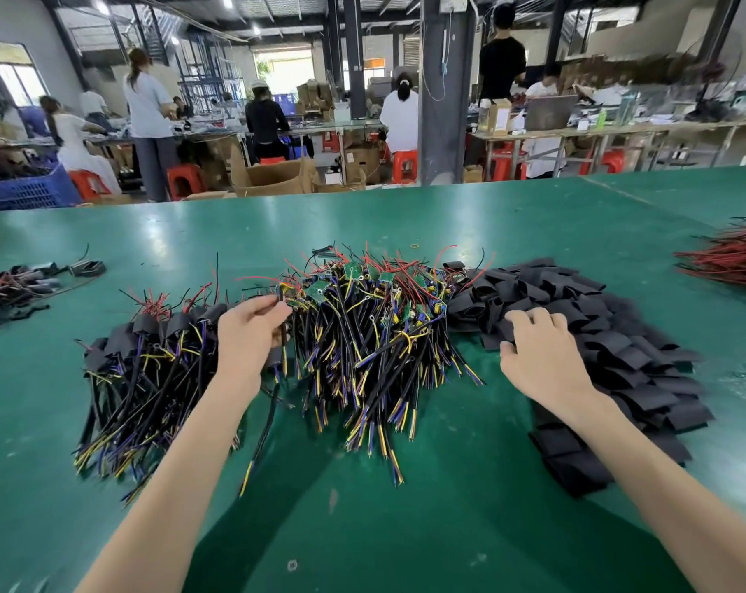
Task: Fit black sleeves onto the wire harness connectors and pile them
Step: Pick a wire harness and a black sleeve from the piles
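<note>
Pinching one wire harness [284, 338] in left grip [249, 331], I am feeling black sleeves [628, 357] with right grip [542, 357], hold unclear; single out one.

A green worktable [234, 224] fronts a lit workshop with benches [619, 132], red stools [404, 164], cardboard boxes [273, 177] and a grey pillar [444, 100].

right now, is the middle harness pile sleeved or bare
Bare: the middle pile shows uncovered green boards, while the left pile wears black sleeves.
</note>
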{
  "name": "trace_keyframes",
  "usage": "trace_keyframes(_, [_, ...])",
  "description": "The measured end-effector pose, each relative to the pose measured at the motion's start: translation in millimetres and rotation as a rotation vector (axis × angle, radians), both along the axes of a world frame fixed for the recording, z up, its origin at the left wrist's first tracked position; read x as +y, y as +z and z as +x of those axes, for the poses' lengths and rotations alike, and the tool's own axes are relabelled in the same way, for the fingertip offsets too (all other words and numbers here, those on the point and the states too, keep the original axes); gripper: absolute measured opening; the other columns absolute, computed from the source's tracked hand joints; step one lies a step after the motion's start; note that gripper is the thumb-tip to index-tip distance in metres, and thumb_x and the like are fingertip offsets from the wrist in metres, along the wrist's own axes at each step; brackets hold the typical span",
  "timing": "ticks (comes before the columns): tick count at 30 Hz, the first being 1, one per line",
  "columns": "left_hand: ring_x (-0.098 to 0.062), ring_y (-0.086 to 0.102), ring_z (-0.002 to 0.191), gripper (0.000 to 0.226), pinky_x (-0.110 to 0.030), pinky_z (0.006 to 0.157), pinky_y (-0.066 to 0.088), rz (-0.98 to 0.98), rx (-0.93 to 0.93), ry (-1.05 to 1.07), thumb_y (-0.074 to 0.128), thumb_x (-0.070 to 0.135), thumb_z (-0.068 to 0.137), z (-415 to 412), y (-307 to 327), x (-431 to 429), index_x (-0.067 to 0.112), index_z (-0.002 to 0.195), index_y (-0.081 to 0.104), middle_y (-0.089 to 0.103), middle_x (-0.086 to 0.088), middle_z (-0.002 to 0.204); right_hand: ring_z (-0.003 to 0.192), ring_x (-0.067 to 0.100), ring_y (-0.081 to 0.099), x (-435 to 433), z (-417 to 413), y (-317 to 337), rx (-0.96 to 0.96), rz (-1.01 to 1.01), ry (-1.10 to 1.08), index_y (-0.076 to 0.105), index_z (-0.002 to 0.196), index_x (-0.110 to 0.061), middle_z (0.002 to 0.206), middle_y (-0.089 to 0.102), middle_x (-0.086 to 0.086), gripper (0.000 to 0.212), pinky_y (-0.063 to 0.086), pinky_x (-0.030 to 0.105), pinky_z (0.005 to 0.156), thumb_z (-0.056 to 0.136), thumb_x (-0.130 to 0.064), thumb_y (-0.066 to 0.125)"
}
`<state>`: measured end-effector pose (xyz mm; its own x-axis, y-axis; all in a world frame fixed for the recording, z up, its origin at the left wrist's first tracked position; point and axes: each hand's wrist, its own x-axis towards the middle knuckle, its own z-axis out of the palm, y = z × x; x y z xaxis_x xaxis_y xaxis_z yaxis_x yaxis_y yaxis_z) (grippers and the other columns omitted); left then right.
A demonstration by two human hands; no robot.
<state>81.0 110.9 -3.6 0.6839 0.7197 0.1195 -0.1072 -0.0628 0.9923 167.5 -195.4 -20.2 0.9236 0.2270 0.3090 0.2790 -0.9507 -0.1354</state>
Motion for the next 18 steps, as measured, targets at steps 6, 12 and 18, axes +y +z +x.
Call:
trace_keyframes(6, [-0.01,0.057,0.059,0.023,-0.02,0.062,0.053,-0.302,-0.334,-0.298,0.044,-0.01,0.092,-19,29,-12,0.001,0.104,0.06,0.055,-0.008,0.079,0.111,0.033,0.042,1,-1,2,0.01,0.033,0.003,0.047,0.127,-0.009,0.12,0.05,0.014,0.039,0.038,0.039,0.091,0.088,-0.018,0.051])
trace_keyframes(12, [-0.015,0.049,0.057,0.037,-0.023,0.052,0.049,0.117,-0.173,-0.489,0.041,-0.017,0.089,-40,41,-17,0.011,0.103,0.061,0.047,-0.001,0.063,0.112,0.032,0.043,-1,-1,2,0.018,0.042,-0.006,0.046,0.129,-0.011,0.121,0.051,0.013,0.041,0.04,0.039,0.089,0.089,-0.019,0.05])
trace_keyframes(18, [-0.017,0.061,0.062,0.019,-0.029,0.064,0.056,0.571,0.484,-0.709,0.055,-0.012,0.085,-47,28,-18,0.004,0.091,0.065,0.058,-0.014,0.074,0.109,0.033,0.045,-1,-1,1,0.033,0.02,-0.022,0.048,0.124,-0.01,0.118,0.052,0.013,0.037,0.041,0.04,0.088,0.088,-0.02,0.05])
